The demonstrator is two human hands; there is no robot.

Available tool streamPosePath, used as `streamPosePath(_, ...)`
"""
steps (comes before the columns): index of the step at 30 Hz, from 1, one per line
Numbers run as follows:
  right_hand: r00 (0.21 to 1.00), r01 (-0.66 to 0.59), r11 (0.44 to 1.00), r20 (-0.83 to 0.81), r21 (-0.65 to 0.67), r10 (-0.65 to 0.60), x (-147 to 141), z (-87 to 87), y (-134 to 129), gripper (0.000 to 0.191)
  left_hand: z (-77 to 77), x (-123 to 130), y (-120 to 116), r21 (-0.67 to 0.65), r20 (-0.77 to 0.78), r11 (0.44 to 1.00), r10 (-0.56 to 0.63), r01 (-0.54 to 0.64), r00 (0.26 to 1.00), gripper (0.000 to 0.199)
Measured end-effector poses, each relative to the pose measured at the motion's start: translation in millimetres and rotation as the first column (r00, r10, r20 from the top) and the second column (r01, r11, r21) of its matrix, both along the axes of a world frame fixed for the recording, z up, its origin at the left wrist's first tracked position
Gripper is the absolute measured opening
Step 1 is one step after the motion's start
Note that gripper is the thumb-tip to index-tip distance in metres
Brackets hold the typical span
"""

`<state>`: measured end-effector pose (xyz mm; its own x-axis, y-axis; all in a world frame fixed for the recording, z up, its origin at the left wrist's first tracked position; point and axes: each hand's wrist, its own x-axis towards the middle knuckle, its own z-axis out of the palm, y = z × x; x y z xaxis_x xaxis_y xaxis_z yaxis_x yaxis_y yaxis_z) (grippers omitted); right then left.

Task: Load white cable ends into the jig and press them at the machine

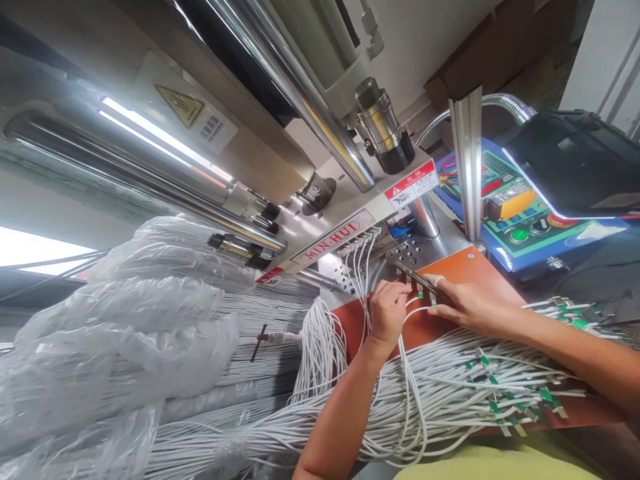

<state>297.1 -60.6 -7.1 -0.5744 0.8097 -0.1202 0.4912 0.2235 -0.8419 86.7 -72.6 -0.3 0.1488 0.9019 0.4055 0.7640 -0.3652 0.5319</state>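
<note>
A left hand [385, 317] closes on white wires [400, 373] beside an orange work plate [473, 270], keeping one lead clear of the bundle, while a half-open right hand [473, 305], one finger [434, 280] taped, rests on a metal clamp bar [417, 281] at the plate's far edge. Green-tagged wire ends [515, 393] lie across its near edge.

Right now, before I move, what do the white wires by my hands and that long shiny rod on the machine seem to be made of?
The white wires look plastic-sheathed, probably PVC: smooth, matte, and bending in loose loops; their cores don't show. The long rod looks like polished or chrome-plated steel, going by its mirror-bright, streaked reflections, though the exact metal can't be told by eye.
</note>
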Motion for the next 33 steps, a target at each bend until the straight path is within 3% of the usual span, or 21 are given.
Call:
streamPosePath(3, 1.000, 0.011, 1.000, 0.013, 0.004, -0.011, -1, 0.4, 0, 0.038, 5.4, 1, 2, -0.100, 0.045, 0.994, 0.058, -0.053, 0.997, 0.023)
streamPosePath(5, 0.999, 0.028, 1.000, 0.017, -0.007, -0.028, -1, 0.2, 0, 0.036, 11.7, 0, 4, -0.240, 0.099, 0.969, 0.093, -0.067, 0.991, 0.017)
streamPosePath(8, 0.999, 0.044, 0.999, 0.006, -0.025, -0.044, 0, 0.4, 0, 0.039, 21.8, -6, 4, -0.482, 0.274, 0.876, 0.137, 0.013, 0.952, 0.019)
streamPosePath(10, 0.999, 0.043, 0.998, -0.004, -0.039, -0.043, 0, 1.2, 1, 0.043, 27.2, -12, 2, -0.552, 0.379, 0.829, 0.153, 0.091, 0.913, 0.022)
streamPosePath(12, 0.999, 0.038, 0.998, -0.011, -0.049, -0.039, 1, 2.5, 1, 0.047, 31.2, -20, -1, -0.563, 0.419, 0.817, 0.150, 0.127, 0.896, 0.026)
streamPosePath(17, 1.000, 0.011, 0.998, 0.025, -0.068, -0.010, 1, 5.5, 1, 0.047, 35.5, -31, -6, -0.558, 0.478, 0.825, 0.228, 0.092, 0.848, 0.032)
streamPosePath(20, 0.999, 0.019, 0.998, 0.031, -0.058, -0.017, 2, 6.0, 1, 0.049, 33.0, -29, -2, -0.554, 0.526, 0.832, 0.334, 0.017, 0.782, 0.028)
streamPosePath(22, 1.000, 0.024, 0.998, 0.020, -0.053, -0.023, 2, 6.1, 1, 0.051, 29.5, -25, 3, -0.522, 0.523, 0.853, 0.333, -0.014, 0.784, 0.023)
streamPosePath(25, 1.000, 0.026, 0.998, 0.006, -0.057, -0.026, 2, 6.6, 1, 0.051, 23.4, -21, 10, -0.409, 0.434, 0.912, 0.220, -0.027, 0.874, 0.013)
streamPosePath(28, 1.000, 0.021, 0.998, -0.010, -0.054, -0.022, 3, 7.8, 2, 0.052, 17.3, -20, 17, -0.196, 0.212, 0.980, 0.033, 0.010, 0.977, 0.009)
streamPosePath(30, 0.999, 0.021, 0.998, -0.025, -0.051, -0.022, 3, 9.0, 1, 0.054, 13.3, -22, 21, -0.074, 0.059, 0.995, -0.062, 0.066, 0.996, 0.013)
streamPosePath(33, 0.999, 0.022, 0.998, -0.030, -0.050, -0.024, 3, 10.3, 1, 0.056, 7.7, -24, 25, -0.003, -0.049, 0.992, -0.125, 0.125, 0.991, 0.015)
